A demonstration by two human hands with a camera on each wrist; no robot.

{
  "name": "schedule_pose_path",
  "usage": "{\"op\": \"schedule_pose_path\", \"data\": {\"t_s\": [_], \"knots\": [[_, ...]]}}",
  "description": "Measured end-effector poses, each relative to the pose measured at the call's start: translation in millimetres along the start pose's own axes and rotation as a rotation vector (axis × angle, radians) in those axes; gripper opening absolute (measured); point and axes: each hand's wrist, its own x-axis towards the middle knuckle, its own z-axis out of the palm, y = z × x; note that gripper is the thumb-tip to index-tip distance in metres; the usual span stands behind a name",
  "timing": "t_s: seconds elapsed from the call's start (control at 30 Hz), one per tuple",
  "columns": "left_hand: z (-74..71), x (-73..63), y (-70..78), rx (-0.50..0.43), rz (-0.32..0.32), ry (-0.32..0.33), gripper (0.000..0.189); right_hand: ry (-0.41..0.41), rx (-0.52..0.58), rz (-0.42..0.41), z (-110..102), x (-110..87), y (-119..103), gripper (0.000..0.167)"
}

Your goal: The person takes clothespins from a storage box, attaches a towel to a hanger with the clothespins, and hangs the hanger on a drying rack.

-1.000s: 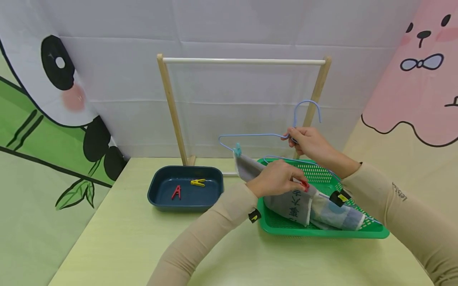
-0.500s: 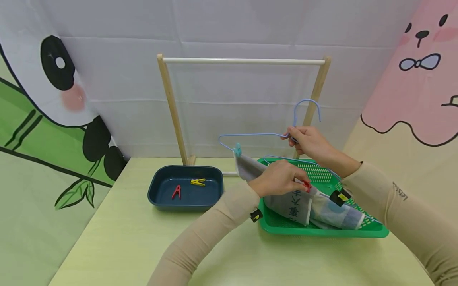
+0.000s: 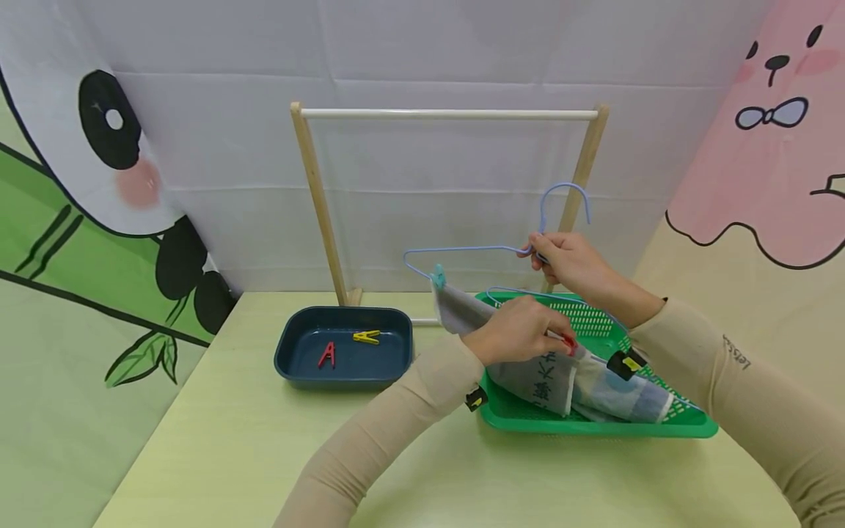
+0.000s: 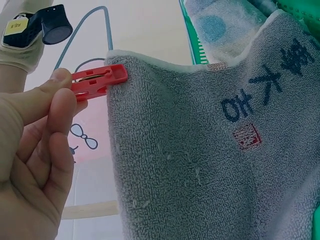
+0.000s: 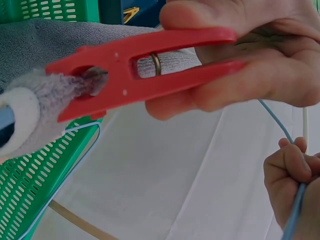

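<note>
My right hand (image 3: 568,262) grips a blue wire hanger (image 3: 462,248) just below its hook, holding it tilted above the basket. A grey towel (image 4: 200,135) with dark characters hangs from the hanger's lower bar, and a teal clothespin (image 3: 439,276) clips its far-left corner. Between thumb and fingers, my left hand (image 3: 518,328) pinches a red clothespin (image 5: 120,65). That clothespin's nose is on the towel's near corner, and in the right wrist view the cloth there wraps round the hanger wire. The towel's lower part lies in the green basket (image 3: 594,427).
A second blue hanger (image 3: 528,291) and a blue-and-white checked towel (image 3: 623,389) lie in the basket. Left of it, a dark blue tray (image 3: 343,378) holds a red clothespin (image 3: 326,355) and a yellow clothespin (image 3: 366,337). Behind stands a wooden rack with a white rail (image 3: 449,114).
My left hand has shifted very slightly to the right with the red clothespin at the towel's corner. The right hand and hanger stay nearly still.
</note>
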Motion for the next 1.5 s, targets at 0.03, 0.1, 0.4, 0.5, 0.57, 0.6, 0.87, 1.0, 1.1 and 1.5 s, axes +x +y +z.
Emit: {"op": "schedule_pose_path", "data": {"t_s": [0.03,0.1,0.4,0.5,0.57,0.6,0.87,1.0,1.1,1.5], "knots": [[0.5,0.2,0.0,0.0,0.002,-0.001,0.015,-0.001,0.0,0.001,-0.1,-0.2,-0.1,0.048],[1.2,0.7,0.2,-0.003,0.002,-0.002,0.015,-0.003,0.002,0.0,-0.4,-0.5,-0.2,0.048],[4.3,0.9,0.0,-0.02,-0.004,-0.024,0.014,-0.009,0.03,-0.007,-1.2,0.5,1.1,0.047],[5.7,1.4,-1.3,-0.004,0.001,-0.018,0.014,-0.003,0.033,0.0,-2.2,-0.1,1.4,0.047],[6.7,2.1,-1.8,0.003,-0.003,-0.018,0.013,0.001,0.033,0.004,-2.6,0.0,1.5,0.047],[7.1,2.4,-2.0,0.011,-0.007,-0.017,0.013,0.001,0.029,0.004,-2.5,0.0,1.6,0.048],[9.3,3.0,-1.5,0.038,-0.075,-0.026,0.019,0.004,-0.006,-0.01,-1.8,1.3,4.7,0.048],[12.0,2.5,-4.0,-0.023,-0.097,-0.021,0.022,0.01,-0.001,-0.016,-2.5,2.0,6.7,0.047],[15.5,1.9,-7.6,-0.071,-0.094,-0.006,0.024,0.013,0.025,-0.019,-3.7,3.0,8.4,0.046],[21.0,0.0,-14.2,-0.132,-0.08,0.005,0.026,0.021,0.08,-0.017,-8.2,7.2,16.8,0.043]]}}
